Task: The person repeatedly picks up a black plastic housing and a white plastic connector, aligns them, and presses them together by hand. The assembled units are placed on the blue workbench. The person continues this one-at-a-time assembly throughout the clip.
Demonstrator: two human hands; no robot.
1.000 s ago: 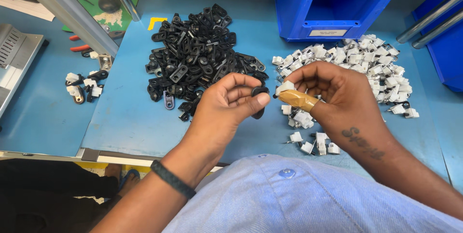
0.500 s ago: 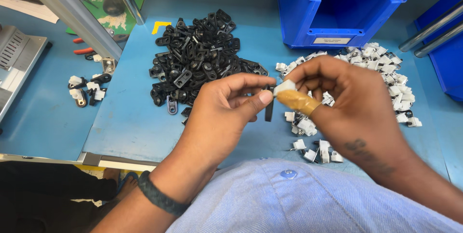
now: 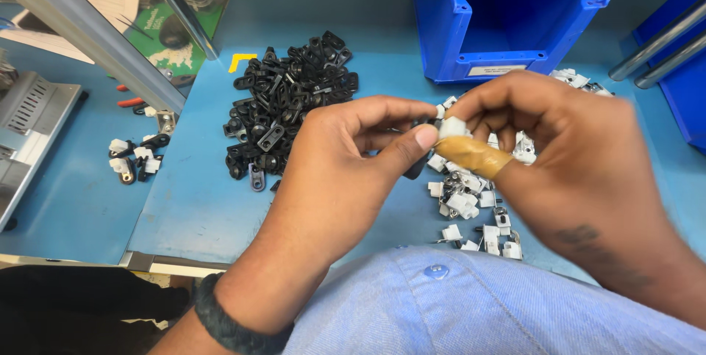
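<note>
Between both hands, a white clip [image 3: 454, 126] is pinched by the right hand [image 3: 566, 156] and meets the left hand [image 3: 346, 171] thumb, hiding a black piece; both hands sit higher, closer than before.

The right hand [image 3: 581, 156] is motion-blurred, so its finger outlines are soft. It covers much of the heap of small white plastic clips [image 3: 471, 201] on the blue table [image 3: 184, 208]. The small white plastic piece [image 3: 452, 127] pinched between both hands shows only a corner; its shape cannot be told. A dark part [image 3: 416, 170] below the left hand [image 3: 346, 171] thumb is mostly hidden. The open blue plastic bin [image 3: 507, 17] is cut off by the top edge, and a second blue bin [image 3: 684, 83] by the right edge.
</note>
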